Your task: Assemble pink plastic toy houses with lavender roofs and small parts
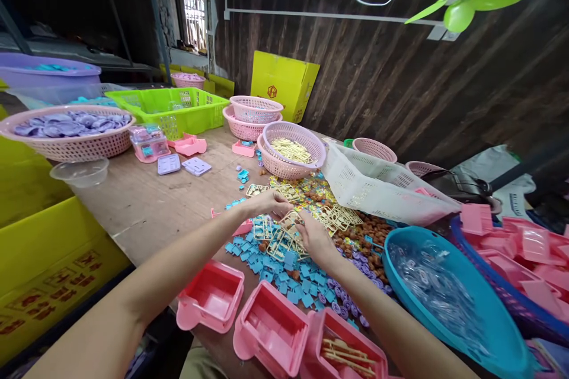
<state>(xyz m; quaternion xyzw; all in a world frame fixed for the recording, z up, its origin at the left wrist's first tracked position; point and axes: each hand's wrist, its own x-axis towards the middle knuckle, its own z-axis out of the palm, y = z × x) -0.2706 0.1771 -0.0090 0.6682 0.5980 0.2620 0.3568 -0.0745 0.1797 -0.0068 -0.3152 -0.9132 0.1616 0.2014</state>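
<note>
Pink trays (pixel 271 328) sit just short of both hands, and the left hand (pixel 272 202) and right hand (pixel 313 237) pinch one cream sprue frame (pixel 291 222) between them above the table's (pixel 146 204) blue tiles (pixel 284 275), apparently snapping pieces off, which calls for a firm twist.

Two bare forearms reach forward from the lower edge of the head view and converge near the centre. The left arm runs in from the lower left, its wrist nearly straight; the left hand (pixel 272 204) is turned palm down, fingers curled and pinched together at the tips. The right arm comes up from the lower right, and the right hand (pixel 315 235) lies just beside the left, back toward the camera, fingers bent inward. The fingertips of both hands nearly meet.
</note>
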